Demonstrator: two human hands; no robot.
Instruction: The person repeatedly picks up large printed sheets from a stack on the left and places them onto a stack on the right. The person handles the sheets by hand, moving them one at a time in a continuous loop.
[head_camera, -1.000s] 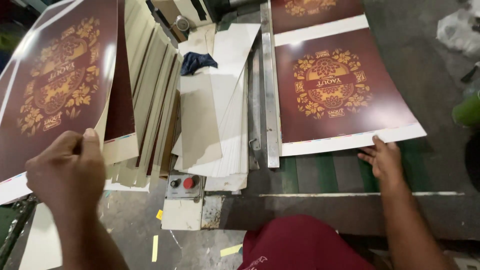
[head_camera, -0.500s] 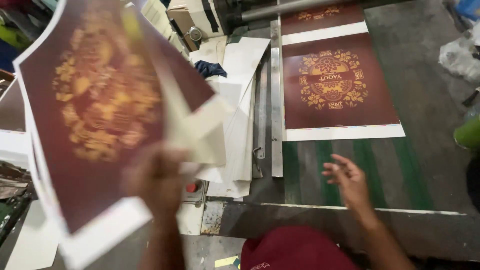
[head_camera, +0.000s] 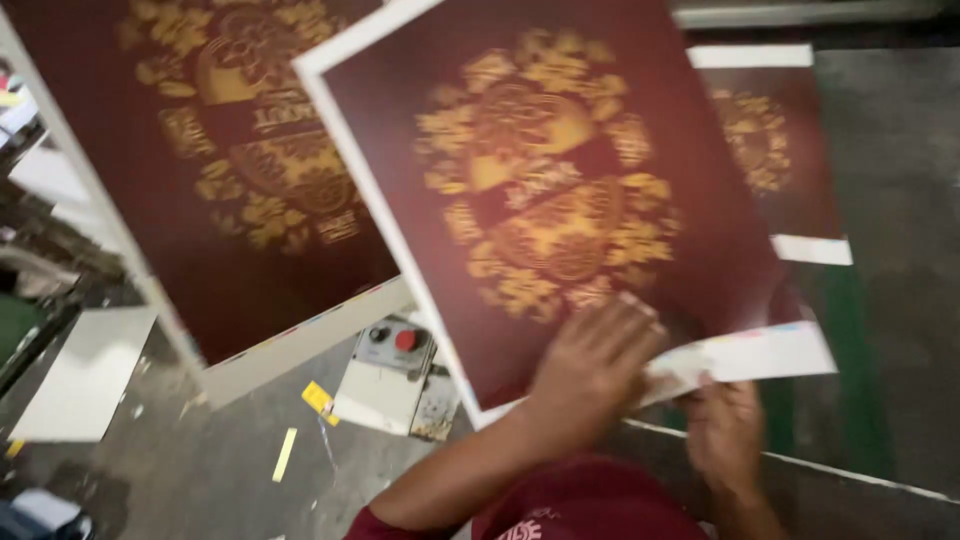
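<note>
Nearest: person's maroon shirt (head_camera: 585, 510), bottom centre.

Left hand (head_camera: 592, 365): laid flat, fingers spread, on the printed face of the held sheet near its lower edge; whether the thumb pinches beneath cannot be told.

Right hand (head_camera: 725, 430): just right of and below the left, fingers curled up onto the sheet's white lower right corner, seemingly pinching it.

Held sheet (head_camera: 560, 190): maroon with a gold ornament and white border, tilted, its long axis running from the hands up and away to the upper left. Both hands sit at its near edge, so the bulk lies beyond the grip; the left hand is nearer the middle.

Control box (head_camera: 395, 375): pale, with a red button, under the sheet's lower left corner, on the grey floor (head_camera: 200, 470).

Second sheet (head_camera: 230, 170): same print, farther left, partly overlapped by the held one.

Farthest: matching sheet (head_camera: 775, 160) flat on the machine bed (head_camera: 900, 200), upper right; bare bed surface lies to its right.
</note>
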